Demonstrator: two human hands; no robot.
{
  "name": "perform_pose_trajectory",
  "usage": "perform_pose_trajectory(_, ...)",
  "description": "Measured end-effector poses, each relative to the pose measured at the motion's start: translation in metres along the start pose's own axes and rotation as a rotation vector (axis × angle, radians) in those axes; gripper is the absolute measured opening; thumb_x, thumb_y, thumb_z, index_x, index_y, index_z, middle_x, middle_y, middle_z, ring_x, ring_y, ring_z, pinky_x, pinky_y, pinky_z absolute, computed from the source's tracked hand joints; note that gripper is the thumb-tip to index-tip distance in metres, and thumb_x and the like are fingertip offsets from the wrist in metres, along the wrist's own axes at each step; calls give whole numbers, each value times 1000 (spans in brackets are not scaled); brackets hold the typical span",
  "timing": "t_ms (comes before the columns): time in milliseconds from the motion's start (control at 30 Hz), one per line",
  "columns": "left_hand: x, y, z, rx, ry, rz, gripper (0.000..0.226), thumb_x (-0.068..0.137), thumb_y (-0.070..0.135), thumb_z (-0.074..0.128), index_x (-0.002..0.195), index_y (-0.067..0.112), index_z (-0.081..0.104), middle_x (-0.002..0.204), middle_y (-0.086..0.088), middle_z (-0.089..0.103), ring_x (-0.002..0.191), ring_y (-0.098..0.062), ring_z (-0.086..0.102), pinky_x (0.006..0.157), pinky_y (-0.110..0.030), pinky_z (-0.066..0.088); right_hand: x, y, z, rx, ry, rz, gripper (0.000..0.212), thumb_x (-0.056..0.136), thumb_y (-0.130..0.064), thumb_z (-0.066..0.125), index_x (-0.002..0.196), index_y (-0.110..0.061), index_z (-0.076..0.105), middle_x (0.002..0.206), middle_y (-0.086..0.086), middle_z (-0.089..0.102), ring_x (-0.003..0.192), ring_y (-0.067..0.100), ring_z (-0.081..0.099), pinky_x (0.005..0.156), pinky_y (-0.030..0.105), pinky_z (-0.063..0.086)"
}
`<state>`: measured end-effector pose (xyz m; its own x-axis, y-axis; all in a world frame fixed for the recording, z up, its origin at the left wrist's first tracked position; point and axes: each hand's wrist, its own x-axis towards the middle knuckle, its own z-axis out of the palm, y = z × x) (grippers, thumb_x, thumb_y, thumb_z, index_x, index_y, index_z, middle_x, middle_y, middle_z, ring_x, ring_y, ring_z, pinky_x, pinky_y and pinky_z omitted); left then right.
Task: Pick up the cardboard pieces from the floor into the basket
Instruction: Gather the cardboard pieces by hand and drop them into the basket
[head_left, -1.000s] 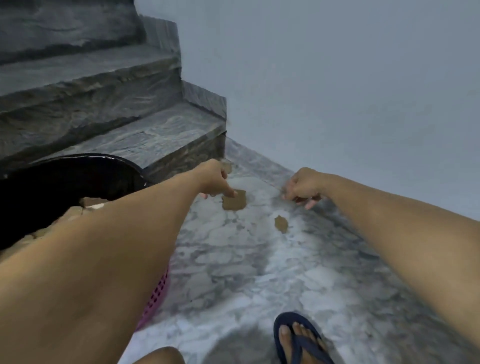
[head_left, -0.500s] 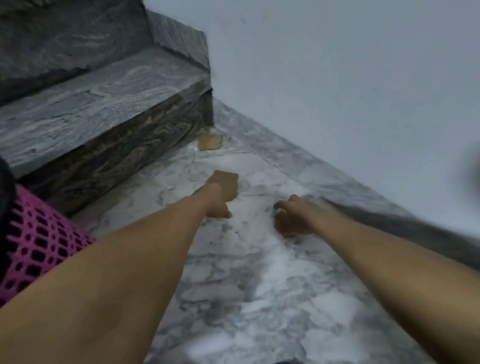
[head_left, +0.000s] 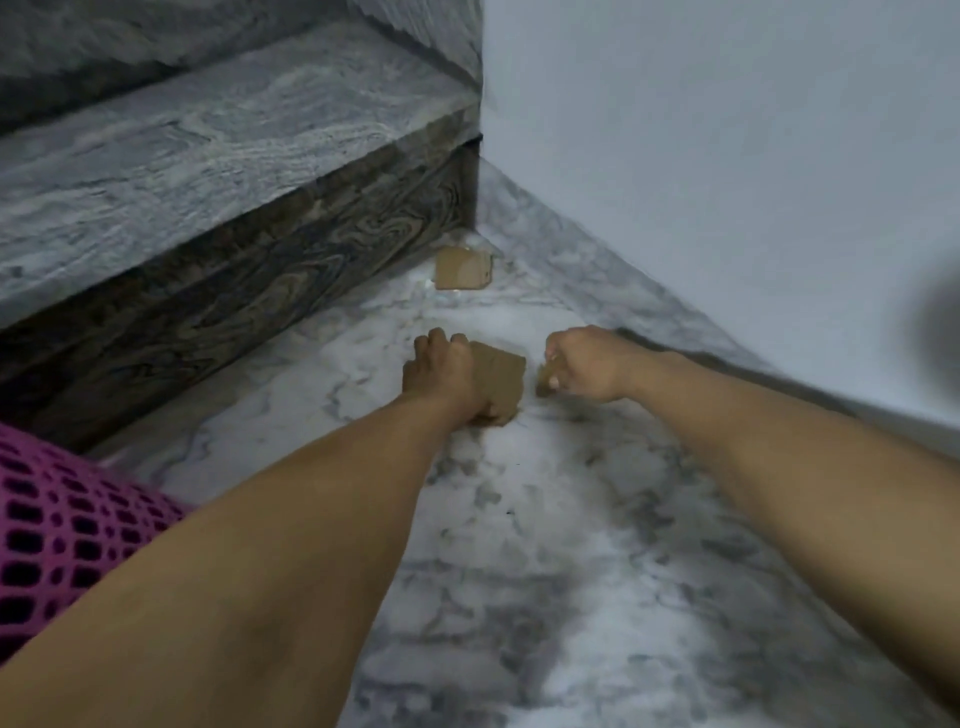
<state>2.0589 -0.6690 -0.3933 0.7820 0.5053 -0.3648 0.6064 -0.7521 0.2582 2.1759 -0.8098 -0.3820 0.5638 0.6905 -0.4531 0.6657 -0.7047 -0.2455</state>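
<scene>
Mid-pickup: I've got left hand (head_left: 447, 379) gripping big cardboard piece (head_left: 498, 376), right hand (head_left: 582, 366) pinching small scrap (head_left: 544, 383); next, lift both to pink basket (head_left: 62, 540), then 3rd piece (head_left: 462, 268) in floor (head_left: 519, 519) corner by step (head_left: 218, 171).

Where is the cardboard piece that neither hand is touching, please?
In the head view, the loose cardboard piece lies on the marble floor in the far corner, at the foot of the stair step beside the wall, beyond both hands.

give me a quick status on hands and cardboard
Left hand grips a square brown cardboard piece; right hand pinches a small brown cardboard scrap. Third brown cardboard piece lies by the stair corner. Pink mesh basket at left, path clear.
</scene>
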Motion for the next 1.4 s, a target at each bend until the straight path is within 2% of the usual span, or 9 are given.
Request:
perform_pose_trajectory(233, 12, -21, -8, -191, 78, -48, 60, 80, 12, 72, 128, 0, 38, 119, -18, 57, 107, -34, 57, 87, -36, 46, 61, -20, -16, -10, 108, -15, 36, 92, -26, 65, 125, -14, 58, 130, 10, 46, 118, 31, 50, 93, 33, 45)
perform_pose_trajectory(367, 20, -47, -17, -168, 59, -187, 66, 86, 20, 66, 138, 1, 29, 132, -20, 50, 117, -35, 53, 98, -40, 45, 90, -39, -32, -64, 122, -9, 43, 94, -30, 62, 129, -7, 54, 135, 12, 44, 122, 35, 47, 101, 42, 45)
perform_pose_trajectory(433, 24, -52, -18, -207, -7, -256, 67, 92, 26, 58, 144, 1, 24, 141, -21, 43, 126, -34, 47, 106, -41, 39, 104, -48, -39, -91, 125, -20, 51, 95, -32, 60, 137, -7, 46, 146, 12, 37, 132, 36, 39, 107, 43, 39)
perform_pose_trajectory(567, 31, -55, -13, -159, 40, -347, 59, 90, 35, 60, 137, 8, 37, 134, -15, 52, 120, -31, 54, 98, -39, 45, 131, -61, -47, -128, 84, -38, 50, 98, -35, 52, 144, -18, 44, 162, 7, 12, 148, 36, 12, 118, 51, 19)
perform_pose_trajectory(733, 36, -53, -12, -103, 45, -358, 44, 93, 30, 56, 131, 10, 46, 131, -12, 55, 118, -29, 56, 93, -36, 45, 150, -68, -46, -115, 70, 21, 43, 95, -34, 56, 135, -20, 50, 150, 11, 34, 137, 37, 32, 112, 50, 30)
perform_pose_trajectory(933, 38, -54, -15, -65, 37, -387, 44, 89, 26, 64, 129, 15, 50, 128, -7, 58, 114, -25, 58, 89, -34, 46, 140, -76, -47, -88, 158, 75, 74, 83, -43, 72, 143, -17, 39, 141, 16, 38, 131, 39, 36, 108, 47, 36)
perform_pose_trajectory(1133, 20, -48, -17, -38, 86, -330, 43, 93, 25, 57, 131, 10, 44, 128, -10, 57, 114, -26, 58, 87, -35, 48, 96, -70, -36, 193, 196, 64, 71, 73, -20, 84, 123, -12, 34, 120, 16, 55, 107, 35, 58, 83, 38, 46)
perform_pose_trajectory(1267, -4, -48, -34, -17, -4, -226, 55, 92, 29, 57, 140, 11, 37, 136, -12, 51, 121, -28, 53, 94, -35, 44, 58, -63, -33, 170, 211, 63, 76, 79, -16, 79, 136, -14, 29, 117, 16, 59, 102, 34, 59, 86, 41, 50)
perform_pose_trajectory(1400, -31, -30, -73, 53, -67, -142, 54, 94, 29, 57, 142, 15, 39, 139, -11, 50, 123, -28, 53, 98, -38, 48, 4, -59, -59, 122, 161, -24, 29, 77, -21, 80, 94, -20, 56, 106, 11, 59, 95, 27, 57, 75, 30, 44)
